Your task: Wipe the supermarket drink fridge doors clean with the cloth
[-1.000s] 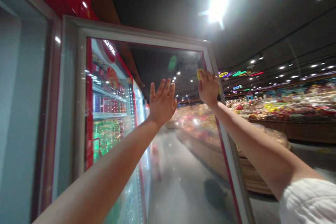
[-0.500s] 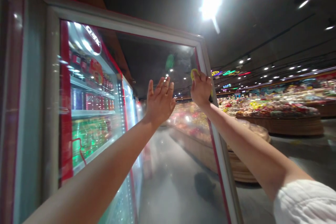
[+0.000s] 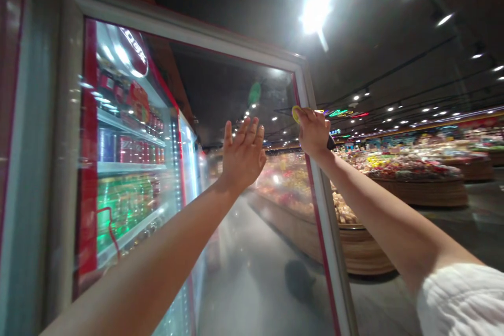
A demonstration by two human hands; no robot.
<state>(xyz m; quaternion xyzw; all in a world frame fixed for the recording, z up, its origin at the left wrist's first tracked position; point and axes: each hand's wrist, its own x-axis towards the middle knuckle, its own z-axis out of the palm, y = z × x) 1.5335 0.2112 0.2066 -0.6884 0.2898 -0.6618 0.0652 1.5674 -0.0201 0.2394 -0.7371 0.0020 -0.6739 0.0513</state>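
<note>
A glass cooler door (image 3: 189, 29) with a grey frame fills the middle of the head view, swung out from its cabinet. My left hand (image 3: 242, 155) is spread with its fingers stretched out, palm toward the glass; whether it touches the pane I cannot tell. Higher and to the right, my right hand (image 3: 314, 134) is closed at the door's outer frame edge. A yellow-edged pad (image 3: 295, 114), perhaps a cloth or sponge, peeks out past its fingers. Something dark (image 3: 331, 142) shows behind the right wrist; its kind is unclear.
Through the glass, shelves of bottles and cans (image 3: 129, 142) stand in a lit red cooler at left, seen through or mirrored in the pane. Round wooden display bins (image 3: 366, 249) heaped with packaged goods line the right side. Grey floor (image 3: 252, 268) runs between them.
My right hand has moved slightly right, from the glass beside the frame onto and past the frame's edge, with the yellow-edged pad. My left hand has barely moved. The view has shifted slightly.
</note>
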